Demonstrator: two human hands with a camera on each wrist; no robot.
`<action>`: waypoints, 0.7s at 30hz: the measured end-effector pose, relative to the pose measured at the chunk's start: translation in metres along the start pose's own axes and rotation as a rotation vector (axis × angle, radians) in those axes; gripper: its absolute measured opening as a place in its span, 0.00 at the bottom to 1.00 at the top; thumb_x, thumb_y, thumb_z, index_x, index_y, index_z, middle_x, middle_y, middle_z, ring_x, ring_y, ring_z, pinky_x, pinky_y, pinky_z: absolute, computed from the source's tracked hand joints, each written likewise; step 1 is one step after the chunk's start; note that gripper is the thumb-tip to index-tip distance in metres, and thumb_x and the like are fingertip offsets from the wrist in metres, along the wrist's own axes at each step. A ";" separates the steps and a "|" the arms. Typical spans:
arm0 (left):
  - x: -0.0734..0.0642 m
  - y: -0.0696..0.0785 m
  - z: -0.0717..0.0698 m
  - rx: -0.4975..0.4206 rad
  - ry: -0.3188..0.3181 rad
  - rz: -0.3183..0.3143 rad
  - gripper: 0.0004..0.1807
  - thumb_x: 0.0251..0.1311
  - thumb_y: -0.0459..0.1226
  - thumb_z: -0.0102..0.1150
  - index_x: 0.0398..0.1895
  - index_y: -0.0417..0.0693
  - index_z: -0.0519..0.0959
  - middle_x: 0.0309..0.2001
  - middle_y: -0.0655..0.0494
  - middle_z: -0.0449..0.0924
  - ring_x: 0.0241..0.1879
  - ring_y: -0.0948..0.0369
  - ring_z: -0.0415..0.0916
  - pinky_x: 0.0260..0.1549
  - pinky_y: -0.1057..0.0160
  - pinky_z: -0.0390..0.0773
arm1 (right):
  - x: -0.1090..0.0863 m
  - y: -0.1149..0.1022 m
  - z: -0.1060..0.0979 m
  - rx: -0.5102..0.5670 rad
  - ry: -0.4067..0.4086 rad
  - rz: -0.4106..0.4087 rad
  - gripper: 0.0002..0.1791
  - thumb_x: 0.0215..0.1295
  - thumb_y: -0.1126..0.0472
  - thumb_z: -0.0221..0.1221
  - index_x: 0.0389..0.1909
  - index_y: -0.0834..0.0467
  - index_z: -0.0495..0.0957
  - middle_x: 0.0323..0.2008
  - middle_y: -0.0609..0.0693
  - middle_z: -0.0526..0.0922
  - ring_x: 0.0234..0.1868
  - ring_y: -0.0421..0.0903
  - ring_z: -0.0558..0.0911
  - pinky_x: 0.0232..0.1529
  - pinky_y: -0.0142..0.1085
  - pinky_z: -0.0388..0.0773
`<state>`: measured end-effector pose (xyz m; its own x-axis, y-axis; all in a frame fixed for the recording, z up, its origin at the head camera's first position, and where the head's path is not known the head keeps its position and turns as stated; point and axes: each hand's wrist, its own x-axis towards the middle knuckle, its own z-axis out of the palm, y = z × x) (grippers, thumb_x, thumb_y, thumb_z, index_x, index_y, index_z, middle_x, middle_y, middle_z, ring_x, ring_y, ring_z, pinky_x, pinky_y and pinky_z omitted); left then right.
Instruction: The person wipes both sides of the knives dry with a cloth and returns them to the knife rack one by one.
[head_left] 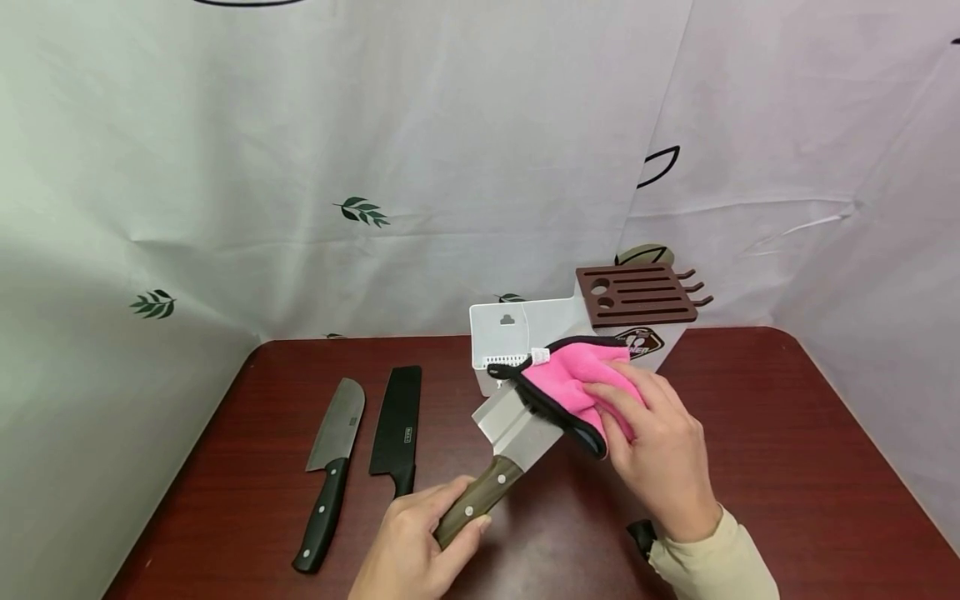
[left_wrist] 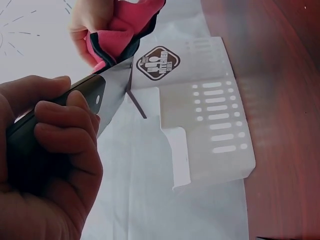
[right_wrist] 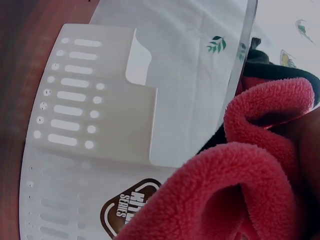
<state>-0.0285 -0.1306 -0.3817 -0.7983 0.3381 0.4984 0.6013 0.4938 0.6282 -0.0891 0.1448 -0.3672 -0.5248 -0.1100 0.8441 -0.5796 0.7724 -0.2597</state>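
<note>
My left hand (head_left: 423, 533) grips the wooden handle of a cleaver (head_left: 517, 429), whose broad steel blade points up and to the right above the table. A pink cloth with black edging (head_left: 577, 383) covers the far part of that blade. My right hand (head_left: 660, 442) pinches the bunched cloth against the blade. In the left wrist view, the left fingers (left_wrist: 70, 130) curl round the handle, and the cloth (left_wrist: 127, 30) lies at the blade's far end. Up close in the right wrist view, folds of the cloth (right_wrist: 235, 175) hide most of the right hand.
A white knife rack (head_left: 543, 321) with a brown slotted top (head_left: 637, 296) and side hooks stands at the table's back. On the left lie a steel-bladed knife (head_left: 330, 467) with a black handle and a black knife (head_left: 397, 425). A patterned white curtain hangs behind the reddish-brown table (head_left: 810, 467).
</note>
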 end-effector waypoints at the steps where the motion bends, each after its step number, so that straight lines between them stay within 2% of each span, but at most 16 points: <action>1: 0.000 0.000 0.000 0.004 0.001 -0.014 0.16 0.55 0.34 0.73 0.47 0.42 0.85 0.40 0.54 0.87 0.29 0.73 0.77 0.24 0.77 0.74 | 0.000 -0.001 0.000 0.008 -0.008 -0.020 0.11 0.67 0.58 0.58 0.41 0.52 0.89 0.50 0.52 0.84 0.49 0.53 0.82 0.40 0.49 0.81; 4: 0.000 0.001 -0.001 0.013 -0.003 -0.062 0.16 0.54 0.34 0.74 0.47 0.42 0.86 0.40 0.54 0.88 0.29 0.73 0.77 0.24 0.76 0.74 | 0.002 -0.006 0.000 0.044 -0.034 -0.078 0.15 0.74 0.54 0.54 0.41 0.53 0.88 0.49 0.52 0.85 0.49 0.53 0.82 0.48 0.44 0.79; 9: 0.000 0.003 -0.001 0.021 -0.030 -0.130 0.16 0.56 0.37 0.73 0.47 0.43 0.85 0.39 0.56 0.87 0.27 0.73 0.74 0.23 0.74 0.73 | 0.004 -0.014 0.001 0.111 -0.075 -0.159 0.16 0.77 0.53 0.53 0.41 0.54 0.88 0.47 0.53 0.84 0.49 0.54 0.82 0.63 0.32 0.69; 11: 0.000 0.003 -0.002 0.013 -0.047 -0.156 0.15 0.57 0.38 0.73 0.47 0.44 0.85 0.37 0.59 0.86 0.26 0.74 0.72 0.22 0.73 0.73 | 0.005 -0.016 0.001 0.128 -0.088 -0.188 0.16 0.77 0.53 0.53 0.41 0.54 0.88 0.47 0.53 0.84 0.49 0.53 0.82 0.61 0.33 0.71; 16: 0.001 0.004 -0.003 -0.032 -0.075 -0.201 0.14 0.59 0.39 0.71 0.48 0.46 0.84 0.33 0.64 0.83 0.24 0.74 0.71 0.21 0.71 0.74 | 0.007 -0.022 -0.002 0.163 -0.106 -0.264 0.15 0.77 0.54 0.53 0.41 0.53 0.88 0.48 0.52 0.84 0.49 0.53 0.82 0.48 0.43 0.78; 21: 0.002 0.003 -0.006 -0.078 -0.038 -0.201 0.16 0.58 0.38 0.72 0.49 0.45 0.84 0.37 0.61 0.86 0.28 0.72 0.75 0.24 0.70 0.76 | 0.009 -0.027 -0.005 0.197 -0.116 -0.349 0.14 0.77 0.56 0.53 0.42 0.53 0.88 0.48 0.54 0.84 0.48 0.55 0.82 0.47 0.44 0.79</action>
<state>-0.0280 -0.1331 -0.3757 -0.9023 0.2693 0.3365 0.4293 0.4910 0.7581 -0.0748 0.1257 -0.3501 -0.3358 -0.4229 0.8416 -0.8375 0.5429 -0.0614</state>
